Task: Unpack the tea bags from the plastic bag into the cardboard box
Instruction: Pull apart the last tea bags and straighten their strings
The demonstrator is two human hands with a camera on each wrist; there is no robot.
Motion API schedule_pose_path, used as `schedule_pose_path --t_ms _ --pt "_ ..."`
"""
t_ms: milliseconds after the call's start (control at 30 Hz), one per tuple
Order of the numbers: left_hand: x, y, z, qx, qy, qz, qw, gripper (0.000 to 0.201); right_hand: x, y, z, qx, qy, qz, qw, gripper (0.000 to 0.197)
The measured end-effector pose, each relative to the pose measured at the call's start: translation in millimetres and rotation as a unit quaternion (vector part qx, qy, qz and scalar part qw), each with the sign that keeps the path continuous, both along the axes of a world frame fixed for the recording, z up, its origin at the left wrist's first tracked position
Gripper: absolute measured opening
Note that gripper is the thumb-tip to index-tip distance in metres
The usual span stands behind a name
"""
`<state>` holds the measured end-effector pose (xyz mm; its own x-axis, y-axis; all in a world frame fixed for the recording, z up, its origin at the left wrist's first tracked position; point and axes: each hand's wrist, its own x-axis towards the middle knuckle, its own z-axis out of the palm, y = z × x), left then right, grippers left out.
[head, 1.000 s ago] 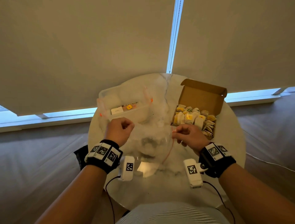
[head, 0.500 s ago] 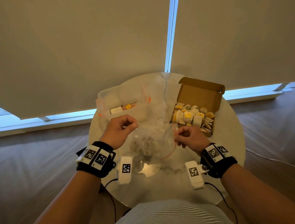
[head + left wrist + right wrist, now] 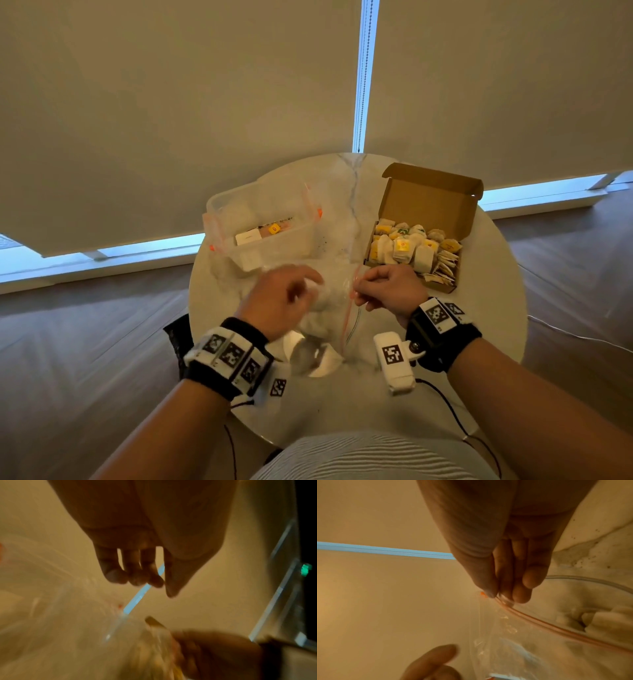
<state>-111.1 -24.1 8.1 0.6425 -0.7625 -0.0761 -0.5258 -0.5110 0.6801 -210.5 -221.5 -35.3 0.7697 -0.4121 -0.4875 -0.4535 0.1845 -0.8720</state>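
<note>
A: Pinching the orange zip rim of the clear plastic bag point(image 3: 337, 301), the right hand point(image 3: 390, 287) holds that edge between thumb and fingertips point(image 3: 522, 596), just above the round white marble table point(image 3: 486, 308).

B: And the left hand point(image 3: 281, 298)?

A: It hovers over the bag's left side, blurred. Its fingers point(image 3: 118, 574) hang loosely curled; the left wrist view shows nothing between them.

B: Where are the tea bags?

A: Pale tea bags in the bag point(image 3: 597, 619) lie inside its open mouth, between the hands. Many more tea bags in the box point(image 3: 407, 248) fill the open brown cardboard box point(image 3: 431, 202), far right on the table, just beyond the right hand.

B: Anything else?

A: A clear plastic tub with orange clips point(image 3: 263, 219) stands far left.
</note>
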Motion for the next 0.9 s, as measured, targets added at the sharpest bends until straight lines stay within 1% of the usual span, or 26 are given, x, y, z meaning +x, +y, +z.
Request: schedule_pose_path --t_ms 33,67,100,133,200,267,333,400,467,500,533,567,600,633,667,733,800,900 --pt "-11.2 -5.8 -3.2 0.067 0.007 -0.078 0.995 0.022 2.6 0.2 -0.1 0.009 0.003 -0.009 1.0 0.005" --pt "-20.7 -11.6 -9.2 0.14 -0.013 -0.142 0.98 0.028 3.8 -0.6 -0.5 0.018 0.006 -0.015 1.0 0.005" --pt "-28.2 -16.9 -16.0 0.203 -0.047 -0.183 0.961 0.034 3.8 -2.1 -0.8 0.024 0.011 -0.018 0.999 0.005" --pt "-33.2 -21.1 -22.6 0.247 -0.077 -0.202 0.944 0.039 3.1 -3.9 -1.7 0.029 0.018 -0.022 0.999 0.004" --pt "-36.7 -27.7 -33.0 0.282 -0.097 -0.21 0.931 0.047 0.8 -8.8 -3.6 0.046 0.03 -0.029 0.998 0.005" --pt "-35.3 -33.5 -40.1 0.28 -0.095 -0.207 0.933 0.053 -1.0 -14.0 -6.1 0.073 0.042 -0.036 0.996 0.008" --pt "-33.0 -39.8 -45.1 0.26 -0.084 -0.193 0.942 0.052 -1.2 -18.9 -9.8 0.091 0.048 -0.038 0.994 0.01" --pt "-31.1 -45.1 -49.0 0.222 -0.07 -0.162 0.959 0.044 -1.3 -21.6 -11.8 0.111 0.035 -0.04 0.992 0.01" --pt "-28.1 -47.3 -51.3 0.186 -0.061 -0.1 0.975 0.031 -1.0 -22.3 -14.5 0.121 0.013 -0.04 0.992 0.01" --pt "-26.3 -47.2 -51.8 0.171 -0.056 -0.067 0.981 0.025 -1.0 -21.8 -16.4 0.104 0.008 -0.028 0.994 0.01" --pt "-24.6 -46.4 -52.4 0.156 -0.049 -0.039 0.986 0.021 -1.2 -21.2 -19.8 0.065 0.009 -0.005 0.998 0.009" --pt "-23.3 -44.9 -52.4 0.146 -0.042 -0.015 0.988 0.021 -1.5 -19.2 -23.7 0.004 0.013 0.031 0.999 0.007" --pt "-22.4 -42.7 -51.9 0.14 -0.036 0.001 0.99 0.023 -1.2 -16.1 -28.7 -0.071 0.018 0.081 0.994 0.007" --pt "-21.9 -40.3 -50.5 0.141 -0.033 0.014 0.989 0.025 -0.3 -11.5 -34.9 -0.148 0.021 0.135 0.979 0.008" --pt "-21.6 -37.7 -49.5 0.144 -0.035 0.022 0.989 0.027 0.1 -5.6 -40.0 -0.215 0.023 0.187 0.958 0.009" --pt "-22.0 -31.7 -47.9 0.165 -0.039 0.031 0.985 0.032 2.8 8.0 -49.0 -0.32 0.017 0.262 0.91 0.013" --pt "-24.5 -26.4 -48.1 0.186 -0.045 0.033 0.981 0.036 8.4 20.3 -55.6 -0.378 0.011 0.325 0.867 0.021" --pt "-31.4 -21.3 -48.6 0.197 -0.049 0.02 0.979 0.041 21.2 37.8 -65.1 -0.398 0.016 0.395 0.828 0.036"
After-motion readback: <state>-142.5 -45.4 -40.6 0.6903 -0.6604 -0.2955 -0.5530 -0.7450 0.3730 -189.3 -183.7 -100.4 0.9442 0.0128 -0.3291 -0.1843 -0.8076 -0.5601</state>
